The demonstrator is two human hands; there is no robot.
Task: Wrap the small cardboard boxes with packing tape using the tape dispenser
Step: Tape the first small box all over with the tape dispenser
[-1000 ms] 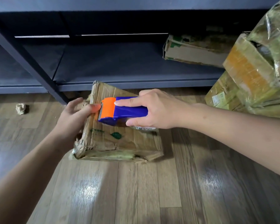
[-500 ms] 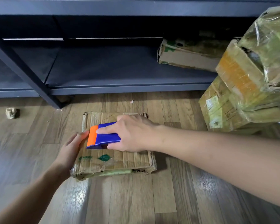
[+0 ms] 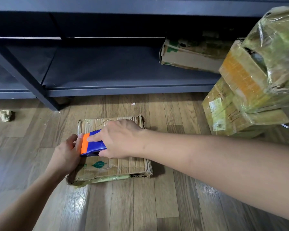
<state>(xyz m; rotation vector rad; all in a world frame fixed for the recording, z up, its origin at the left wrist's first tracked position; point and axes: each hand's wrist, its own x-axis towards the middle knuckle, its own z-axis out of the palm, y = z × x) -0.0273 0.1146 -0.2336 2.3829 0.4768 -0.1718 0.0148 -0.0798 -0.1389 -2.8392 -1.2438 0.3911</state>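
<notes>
The floor (image 3: 123, 205) is of brown wooden planks with a shine on the near part. Along the far side stands a dark low shelf (image 3: 123, 88), and on its right part lies a worn carton (image 3: 190, 59). At the right, on the floor, there is a stack (image 3: 240, 105) of cartons covered with glossy tape. At the far left a small crumpled wad (image 3: 6, 115) lies on the planks.

The box (image 3: 117, 167) lies flat on the floor in the middle, near the shelf, with a green leaf mark on its top. The dispenser (image 3: 95, 145), blue with an orange end, rests on the left part of the box's top. Its long axis goes left to right, a little slanted, and the orange end points left, at the box's left edge.

The right hand (image 3: 122, 139) grips the dispenser's blue body, with the index finger stretched along it to the orange end. The left hand (image 3: 65, 155) holds the box's left edge with curled fingers, just beside the orange end.
</notes>
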